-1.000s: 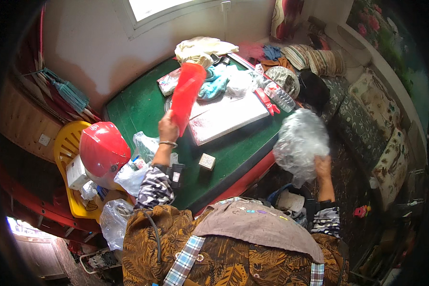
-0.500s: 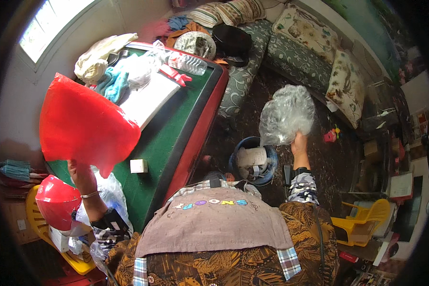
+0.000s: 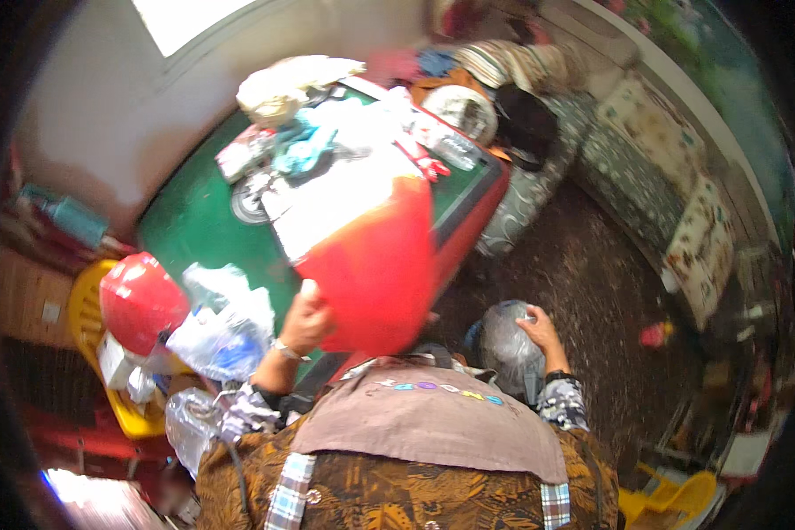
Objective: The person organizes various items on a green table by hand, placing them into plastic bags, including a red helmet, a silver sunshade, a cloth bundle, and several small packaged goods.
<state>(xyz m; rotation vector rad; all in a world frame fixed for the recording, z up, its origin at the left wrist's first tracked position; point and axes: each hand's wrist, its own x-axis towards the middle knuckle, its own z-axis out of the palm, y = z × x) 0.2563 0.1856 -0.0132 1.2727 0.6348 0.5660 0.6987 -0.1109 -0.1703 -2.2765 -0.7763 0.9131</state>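
The two hands are well apart. The left hand [image 3: 307, 322] is clamped on the lower left edge of a red sheet [image 3: 375, 287], which is held up before the table [image 3: 181, 212] and covers part of its near side. The right hand [image 3: 543, 334] is at a clear plastic bag [image 3: 506, 344], low over the dark floor [image 3: 592, 265]; I cannot tell whether its fingers grip it. The table has a green top and red side; its heap is blurred, but seems to include one teal cloth [image 3: 305, 152] and one cream cloth [image 3: 283, 88]. Around it: one red helmet [image 3: 141, 300], two yellow chairs [image 3: 87, 309], two floral cushions [image 3: 649, 115] on a patterned sofa [image 3: 623, 168], one bright window [image 3: 185, 19].
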